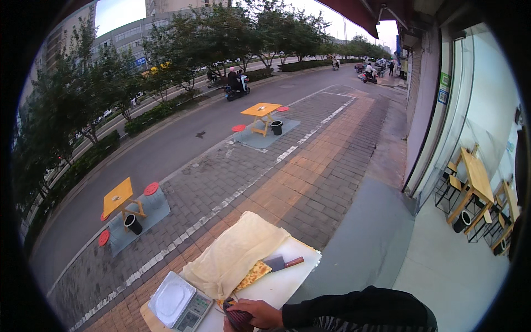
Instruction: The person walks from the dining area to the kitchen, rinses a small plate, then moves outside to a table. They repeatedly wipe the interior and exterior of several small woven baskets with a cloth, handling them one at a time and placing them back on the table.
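Note:
My right hand (261, 314), in a black sleeve, grips a dark, reddish ribbed object (239, 317) at the bottom edge of the picture; what it is cannot be told. A small part of my left hand (227, 325) shows just below and beside it, mostly cut off. Just above the hands, a browned flatbread (254, 275) lies on a white board (278, 286), partly under a cream cloth (236, 253). A cleaver (284, 263) with a reddish-brown handle lies right of the bread. Left of my hands is a digital scale (193, 313) with a pale, plastic-looking cover on its pan.
Yellow folding tables (118, 196) (260, 109) with red stools (152, 189) and black bins (133, 224) stand on the paving. A glass shopfront (431, 141) with wooden tables (477, 174) is at right. Scooter riders (236, 85) are on the road beyond.

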Demonstrator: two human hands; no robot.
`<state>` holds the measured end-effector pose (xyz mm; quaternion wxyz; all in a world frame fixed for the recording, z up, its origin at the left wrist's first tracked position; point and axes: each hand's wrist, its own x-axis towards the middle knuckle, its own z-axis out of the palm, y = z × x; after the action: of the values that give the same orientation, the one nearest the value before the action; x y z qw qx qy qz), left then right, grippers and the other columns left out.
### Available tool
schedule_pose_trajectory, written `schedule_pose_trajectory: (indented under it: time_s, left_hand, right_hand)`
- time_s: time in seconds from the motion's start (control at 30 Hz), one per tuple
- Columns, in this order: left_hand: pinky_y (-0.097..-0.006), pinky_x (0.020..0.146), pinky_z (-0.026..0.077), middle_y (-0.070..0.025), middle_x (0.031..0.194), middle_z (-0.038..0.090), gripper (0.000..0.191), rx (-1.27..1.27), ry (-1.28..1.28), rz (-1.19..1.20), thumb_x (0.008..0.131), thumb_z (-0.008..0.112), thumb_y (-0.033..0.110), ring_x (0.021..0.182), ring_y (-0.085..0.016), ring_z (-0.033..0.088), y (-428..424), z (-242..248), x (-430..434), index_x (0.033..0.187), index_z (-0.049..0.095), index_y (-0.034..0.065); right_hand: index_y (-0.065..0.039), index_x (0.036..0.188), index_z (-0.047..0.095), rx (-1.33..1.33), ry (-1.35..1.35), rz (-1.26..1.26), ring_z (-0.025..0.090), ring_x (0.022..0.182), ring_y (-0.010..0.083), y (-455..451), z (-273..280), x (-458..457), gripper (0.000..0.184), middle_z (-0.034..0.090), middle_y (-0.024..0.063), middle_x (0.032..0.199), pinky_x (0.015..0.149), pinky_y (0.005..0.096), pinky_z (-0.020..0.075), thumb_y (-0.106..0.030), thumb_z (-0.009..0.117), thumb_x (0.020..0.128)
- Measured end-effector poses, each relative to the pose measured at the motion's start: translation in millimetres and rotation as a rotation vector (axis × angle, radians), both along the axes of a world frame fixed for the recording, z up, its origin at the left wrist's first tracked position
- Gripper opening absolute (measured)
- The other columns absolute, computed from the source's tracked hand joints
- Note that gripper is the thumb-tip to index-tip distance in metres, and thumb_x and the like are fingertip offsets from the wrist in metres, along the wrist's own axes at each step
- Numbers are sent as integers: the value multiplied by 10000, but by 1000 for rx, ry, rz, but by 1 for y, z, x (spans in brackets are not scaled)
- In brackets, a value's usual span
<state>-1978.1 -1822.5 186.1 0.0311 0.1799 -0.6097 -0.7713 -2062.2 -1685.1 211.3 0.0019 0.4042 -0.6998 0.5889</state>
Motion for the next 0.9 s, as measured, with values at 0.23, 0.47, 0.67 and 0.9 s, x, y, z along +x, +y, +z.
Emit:
schedule_pose_trajectory:
  time_s: [0.23, 0.47, 0.67, 0.9]
  left_hand:
    - [-365, 661, 556, -124, 1062, 689, 512, 204, 9, 182, 1068, 298, 427, 844, -247, 675, 1, -19, -15, 1207, 597, 36]
    - [-420, 849, 568, -166, 1197, 658, 547, 603, -23, 145, 1027, 357, 434, 1028, -309, 664, -13, 4, -42, 1296, 558, 2]
    - [-454, 1061, 460, -191, 1310, 626, 782, 628, 140, -68, 994, 228, 636, 1166, -346, 620, -36, 17, -58, 1371, 528, 20]
    - [-382, 1037, 485, -138, 1344, 593, 627, 815, -34, 70, 1053, 324, 531, 1185, -258, 611, -8, 20, -33, 1429, 473, 52]
  right_hand:
    - [-87, 1259, 629, 190, -41, 90, 654, 1074, 372, 6, 19, -4, 528, 645, 178, 1221, 936, 427, 524, -84, 702, 737]
    - [-73, 1222, 621, 44, 610, 165, 653, 1019, 298, 2, 34, -4, 392, 667, 128, 1053, 923, 390, 499, -158, 664, 842]
    - [-177, 1450, 472, 271, 256, 424, 662, 930, 349, 3, 17, -13, 710, 605, 131, 1086, 787, 407, 548, -186, 724, 786]
    - [-190, 1346, 589, 304, 105, 194, 680, 945, 344, -7, 17, -21, 720, 658, 106, 1087, 777, 401, 570, -77, 758, 655]
